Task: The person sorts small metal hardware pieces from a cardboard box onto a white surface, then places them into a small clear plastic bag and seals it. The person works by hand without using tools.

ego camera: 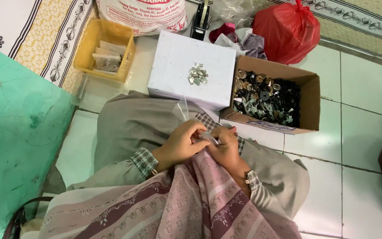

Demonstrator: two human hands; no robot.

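Pinching one small clear plastic bag [191, 119] between them, left hand [180, 144] and right hand [224, 146] meet over the lap. Beyond, I count one white box [173, 57] bearing a single pile of metal clips [197, 74], one cardboard box [308, 104] of hardware, one yellow tray [89, 44], one red bag [288, 28].
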